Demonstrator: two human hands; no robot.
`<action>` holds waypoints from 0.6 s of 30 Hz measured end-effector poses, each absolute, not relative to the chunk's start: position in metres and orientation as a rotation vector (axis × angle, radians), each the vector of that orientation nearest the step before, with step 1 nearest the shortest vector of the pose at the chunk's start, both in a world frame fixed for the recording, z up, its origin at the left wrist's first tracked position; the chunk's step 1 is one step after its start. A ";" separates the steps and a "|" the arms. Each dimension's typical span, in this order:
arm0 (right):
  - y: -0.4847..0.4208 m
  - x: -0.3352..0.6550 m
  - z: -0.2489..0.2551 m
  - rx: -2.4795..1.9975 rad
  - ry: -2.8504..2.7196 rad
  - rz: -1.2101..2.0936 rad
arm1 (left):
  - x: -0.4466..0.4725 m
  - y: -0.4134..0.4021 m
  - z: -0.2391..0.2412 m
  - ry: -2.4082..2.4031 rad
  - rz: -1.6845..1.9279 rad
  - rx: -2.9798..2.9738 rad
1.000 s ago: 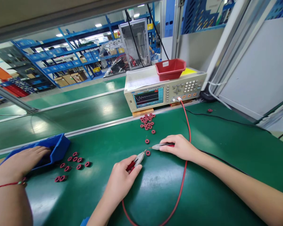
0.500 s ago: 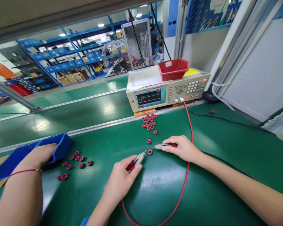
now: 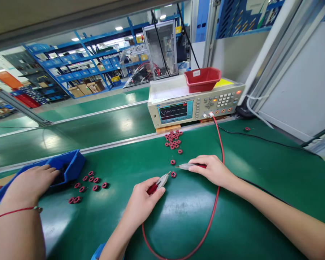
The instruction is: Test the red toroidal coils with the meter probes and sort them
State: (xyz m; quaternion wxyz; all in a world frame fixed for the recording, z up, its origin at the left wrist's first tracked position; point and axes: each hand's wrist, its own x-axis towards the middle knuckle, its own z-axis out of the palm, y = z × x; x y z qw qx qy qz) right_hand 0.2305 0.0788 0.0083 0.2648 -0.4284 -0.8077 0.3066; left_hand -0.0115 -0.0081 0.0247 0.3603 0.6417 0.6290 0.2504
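My left hand (image 3: 144, 198) grips a test clip (image 3: 162, 181) with grey jaws and red handles, its tip just left of a small red-wound ring coil (image 3: 173, 177). Pinched in my right hand (image 3: 212, 169) is a matching test clip (image 3: 185, 166), pointing left, its tip a little above and right of that coil. Whether either tip touches a coil wire I cannot tell. A second coil (image 3: 172, 162) lies just behind, with a loose pile of coils (image 3: 173, 137) farther back. A red cable (image 3: 213, 213) loops across the green bench to the tester.
Behind the pile stands a tester (image 3: 176, 110) with a waveform and red "NG" on screen, a red bin (image 3: 203, 81) on top. At left, a co-worker's hand (image 3: 34, 182) is over a blue bin (image 3: 77, 167), beside several scattered coils (image 3: 95, 187). A black cable (image 3: 273, 138) crosses at right.
The co-worker's hand has drawn left within the blue bin. The tester's trace shows a different wave and an orange key light is on. My hands keep nearly the same pose; the view shifts slightly.
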 end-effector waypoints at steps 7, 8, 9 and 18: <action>0.074 0.228 0.011 -1.164 -2.216 0.728 | -0.010 -0.009 0.026 1.628 0.654 1.654; 0.073 0.228 0.011 -1.160 -2.222 0.714 | -0.010 -0.009 0.027 1.629 0.657 1.659; 0.073 0.227 0.011 -1.154 -2.228 0.706 | -0.010 -0.010 0.027 1.628 0.658 1.665; 0.073 0.225 0.011 -1.143 -2.281 0.680 | -0.008 -0.010 0.031 1.632 0.644 1.692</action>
